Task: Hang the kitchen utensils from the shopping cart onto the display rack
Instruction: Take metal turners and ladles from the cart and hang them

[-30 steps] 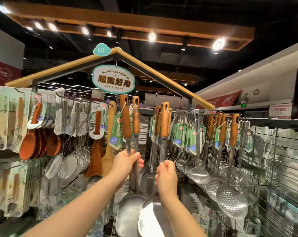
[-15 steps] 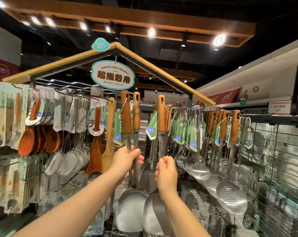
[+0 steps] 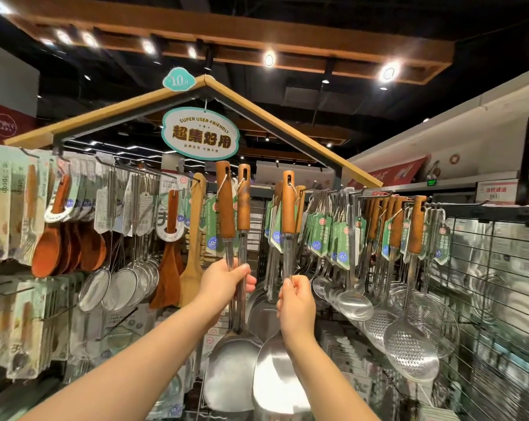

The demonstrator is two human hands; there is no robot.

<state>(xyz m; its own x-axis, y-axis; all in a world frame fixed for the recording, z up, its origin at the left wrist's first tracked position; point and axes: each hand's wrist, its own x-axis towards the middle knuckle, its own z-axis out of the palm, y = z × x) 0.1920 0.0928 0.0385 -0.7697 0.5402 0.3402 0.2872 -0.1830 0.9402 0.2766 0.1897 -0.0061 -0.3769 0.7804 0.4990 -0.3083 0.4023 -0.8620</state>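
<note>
My left hand (image 3: 226, 284) grips the steel shafts of two wooden-handled spatulas (image 3: 235, 363), held upright with their handles in front of the hanging sign. My right hand (image 3: 296, 302) grips the shaft of a third steel spatula (image 3: 276, 372). Its wooden handle (image 3: 288, 205) is raised level with the hook (image 3: 310, 188) that holds other spatulas on the display rack (image 3: 457, 208). I cannot tell whether the handle hole is on the hook. The shopping cart is out of view.
Ladles (image 3: 352, 303) and skimmers (image 3: 410, 354) hang to the right of my hands. Wooden spatulas (image 3: 193, 262), strainers (image 3: 123, 287) and wooden spoons (image 3: 49, 253) hang to the left. A wire grid panel (image 3: 500, 314) stands at the right. An oval sign (image 3: 200, 133) hangs overhead.
My right hand has lifted its spatula higher, bringing the handle up to the hook. My left hand has stayed where it was with its two spatulas. The view has tilted upward.
</note>
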